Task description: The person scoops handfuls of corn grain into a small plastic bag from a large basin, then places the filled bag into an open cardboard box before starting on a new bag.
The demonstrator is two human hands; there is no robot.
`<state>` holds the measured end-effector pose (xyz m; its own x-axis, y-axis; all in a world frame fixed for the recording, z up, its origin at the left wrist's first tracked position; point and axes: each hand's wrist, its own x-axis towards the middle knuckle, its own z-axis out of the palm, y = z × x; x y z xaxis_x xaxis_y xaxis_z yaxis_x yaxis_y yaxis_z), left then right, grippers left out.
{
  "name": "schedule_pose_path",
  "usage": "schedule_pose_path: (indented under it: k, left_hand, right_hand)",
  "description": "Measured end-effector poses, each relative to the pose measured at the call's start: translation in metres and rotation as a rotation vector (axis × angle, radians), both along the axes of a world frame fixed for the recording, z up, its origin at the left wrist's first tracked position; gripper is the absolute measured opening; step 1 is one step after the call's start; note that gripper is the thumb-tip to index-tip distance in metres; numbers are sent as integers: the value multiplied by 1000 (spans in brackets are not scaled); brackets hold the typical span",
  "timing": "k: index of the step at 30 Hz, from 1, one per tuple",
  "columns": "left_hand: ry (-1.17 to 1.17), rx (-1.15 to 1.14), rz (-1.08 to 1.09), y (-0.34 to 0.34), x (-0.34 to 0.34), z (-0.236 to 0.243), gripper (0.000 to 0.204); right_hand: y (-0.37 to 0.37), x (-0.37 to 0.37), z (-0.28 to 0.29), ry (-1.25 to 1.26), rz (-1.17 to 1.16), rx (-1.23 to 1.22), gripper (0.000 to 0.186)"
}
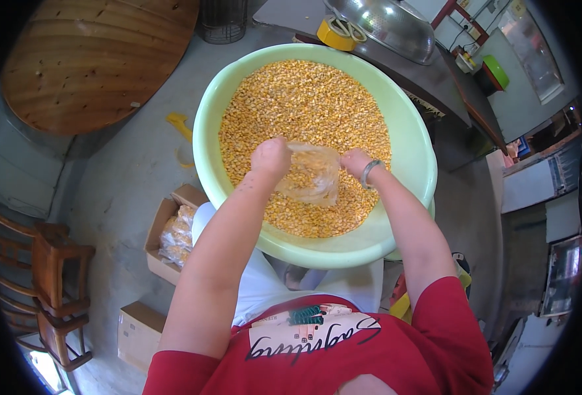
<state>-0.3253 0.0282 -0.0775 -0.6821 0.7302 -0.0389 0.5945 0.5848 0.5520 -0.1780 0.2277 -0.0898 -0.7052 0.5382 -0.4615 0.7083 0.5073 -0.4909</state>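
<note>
Left hand (272, 158) and right hand (355, 162) are gripping opposite sides of a clear plastic bag (314, 181), which is stretching over yellow corn kernels (304, 99) in a round, pale-green plastic basin (411, 138). Nearby, a brown cardboard box (162, 268) is holding clear packages (177, 237).

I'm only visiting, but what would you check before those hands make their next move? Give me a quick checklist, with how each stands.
1. Left hand gripping the clear plastic bag: ok.
2. Right hand at the bag's other side: ok, fingers at its edge.
3. Bag above the green basin: ok, over the yellow kernels.
4. Kernels inside the bag: cannot tell, the plastic is see-through.
5. Scissors clear of the kernels: ok, beyond the basin's far rim.
</note>
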Motion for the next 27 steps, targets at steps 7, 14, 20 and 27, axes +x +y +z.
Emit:
schedule_pose_path:
  k: [7, 14, 20, 27]
  left_hand:
    - [3, 19, 74, 3, 2, 3, 18]
    - [-58, 58, 92, 0, 1, 3, 26]
    - [-25, 15, -5, -5, 3, 10, 29]
    - [-139, -71, 77, 1, 3, 21, 32]
  right_hand:
    - [-73, -34, 73, -7, 24, -588, 28]
    - [-94, -65, 16, 87, -405, -567, 22]
    - [-63, -67, -20, 123, -411, -414, 18]
    - [-40, -66, 0, 174, -110, -272, 25]
